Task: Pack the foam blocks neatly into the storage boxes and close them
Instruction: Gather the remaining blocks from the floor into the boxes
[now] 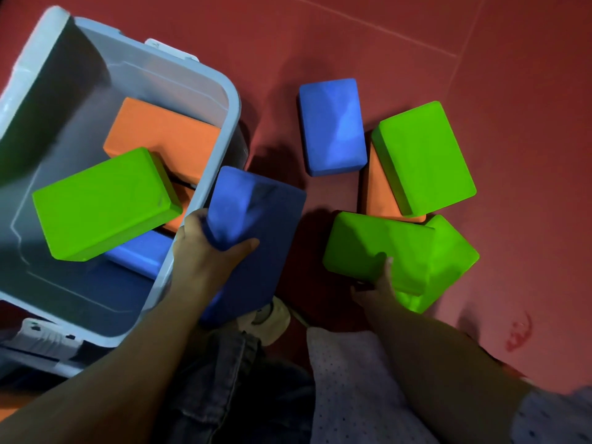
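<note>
A clear storage box (pixel 221 145) with a pale rim stands open at the left. Inside lie an orange block (pixel 166 129), a green block (pixel 102 203) tilted on top, and a blue block (pixel 141 254) low down. My left hand (pixel 208 254) grips a blue block (pixel 256 238) just outside the box's right rim. My right hand (pixel 378 290) holds the near edge of a green block (pixel 374 248) on the floor. Loose on the floor are another blue block (pixel 333 126), a green block (pixel 423 155) lying on an orange one (pixel 381 193), and one more green block (pixel 448 261).
The floor (pixel 528 123) is red matting with seams. A box latch and part of a lid (pixel 41 341) show at the lower left. My knees and a shoe (pixel 272 315) are at the bottom centre.
</note>
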{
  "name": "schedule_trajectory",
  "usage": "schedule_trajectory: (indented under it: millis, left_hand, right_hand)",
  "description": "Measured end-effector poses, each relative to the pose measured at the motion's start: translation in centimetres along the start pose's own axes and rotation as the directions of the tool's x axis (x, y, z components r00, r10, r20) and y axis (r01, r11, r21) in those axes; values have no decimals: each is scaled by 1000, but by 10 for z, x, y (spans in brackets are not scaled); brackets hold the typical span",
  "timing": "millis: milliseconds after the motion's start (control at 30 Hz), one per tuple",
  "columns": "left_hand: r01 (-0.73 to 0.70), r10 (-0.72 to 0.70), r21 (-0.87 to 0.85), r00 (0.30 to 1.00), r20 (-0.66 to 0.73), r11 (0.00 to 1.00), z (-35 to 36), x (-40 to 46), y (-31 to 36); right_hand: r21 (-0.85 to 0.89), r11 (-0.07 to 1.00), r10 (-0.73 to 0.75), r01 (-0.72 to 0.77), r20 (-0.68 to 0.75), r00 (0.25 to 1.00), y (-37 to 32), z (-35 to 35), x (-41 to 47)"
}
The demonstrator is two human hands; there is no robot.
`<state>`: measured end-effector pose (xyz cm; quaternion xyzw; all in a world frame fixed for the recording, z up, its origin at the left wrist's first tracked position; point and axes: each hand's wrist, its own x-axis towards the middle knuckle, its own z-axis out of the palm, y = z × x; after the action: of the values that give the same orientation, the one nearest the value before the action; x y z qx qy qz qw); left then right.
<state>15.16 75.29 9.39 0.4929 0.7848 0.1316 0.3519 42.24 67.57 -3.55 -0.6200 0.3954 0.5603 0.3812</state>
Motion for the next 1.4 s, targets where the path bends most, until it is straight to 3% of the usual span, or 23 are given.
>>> schedule_trajectory:
  millis: [100,200,333,367,500,667,767,867,933,1000,1100,1200,1267,1333,1400]
  left_hand:
    - [0,0,-4,1000,-11,1000,0,0,0]
    - [3,-3,5,1000,-14,1000,-1,-1,0]
    - [13,-13,-6,1000,-23,1000,-3,-5,3]
    - [27,-28,-19,999,-28,999,-5,-7,5]
    - [63,-76,-144,993,-87,988,-15,-14,22]
    - [21,-90,-311,974,-208,950,-32,-24,48]
    - [12,-142,-438,954,-265,899,-44,-36,54]
    - [22,-229,-559,925,-303,829,-63,-45,60]
    - [32,-320,-686,900,-296,727,-78,-48,54]
    - [64,-437,-805,863,-252,590,-91,-50,41]
    - [103,-581,-922,801,-146,374,-113,-57,23]
    - [106,-684,-988,730,2,110,-128,-56,9]
    - [90,-689,-995,719,89,-34,-133,-52,1]
    - [66,-695,-994,711,109,-89,-136,-48,-6]
    - [62,-692,-991,710,127,-118,-136,-46,-9]
  right_hand:
    - [134,989,-61,69,-60,996,-16,-15,18]
    - [76,993,-85,91,-71,994,-20,-25,27]
    - [-171,958,-178,232,283,942,-15,-26,2]
    - [-201,944,-195,262,300,934,-15,-23,-5]
    - [-60,983,-159,172,179,971,-21,-4,-34]
    - [-59,965,-235,254,220,947,-31,22,-68]
    - [-74,907,-370,414,327,869,-36,41,-79]
    - [-61,805,-488,590,496,718,-27,69,-127]
    - [-85,639,-633,764,506,586,-17,89,-155]
    - [-176,360,-735,916,551,395,0,114,-179]
    - [-195,-37,-719,980,687,110,34,149,-209]
    - [-84,-371,-558,925,816,-150,74,179,-236]
    - [5,-564,-380,826,886,-265,102,195,-247]
    - [116,-702,-192,702,919,-344,127,209,-249]
    - [187,-768,-36,613,943,-332,148,218,-241]
